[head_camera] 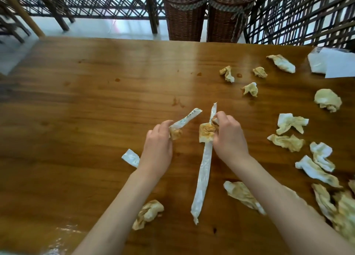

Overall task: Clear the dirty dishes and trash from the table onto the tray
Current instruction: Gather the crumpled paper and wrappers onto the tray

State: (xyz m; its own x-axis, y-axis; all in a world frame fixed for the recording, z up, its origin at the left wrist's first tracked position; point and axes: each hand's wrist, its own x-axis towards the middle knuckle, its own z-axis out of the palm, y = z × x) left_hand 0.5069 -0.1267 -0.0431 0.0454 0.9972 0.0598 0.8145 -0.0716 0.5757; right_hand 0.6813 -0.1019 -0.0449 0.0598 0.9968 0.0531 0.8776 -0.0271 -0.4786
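Both hands are working near the middle of the wooden worktop. The left hand is gripping a white paper strip together with a small brown-stained wad; its fingers are curling round them, and the strip is sticking out toward 1 o'clock. A short white end is showing at 8 o'clock of that hand, though whether it belongs to the same strip is unclear.

The right hand is pinching a stained crumpled napkin with bent fingers, and it is touching a long white wrapper that is running from 12 o'clock, above the hand, down toward 6 o'clock, between the two forearms. Whether the wrapper itself is being held cannot be told.

Many more dirty napkins are lying on the worktop. One crumpled napkin is sitting at 6 o'clock, partly under the left forearm. Another is lying just beside the right forearm. A scatter of stained napkins is spreading from 1 o'clock round to 4 o'clock, some touching each other. A clean white sheet is lying at 2 o'clock near the worktop's far edge.

Small brown spots are marking the wood. Two wicker baskets are standing beyond the worktop at 12 o'clock.
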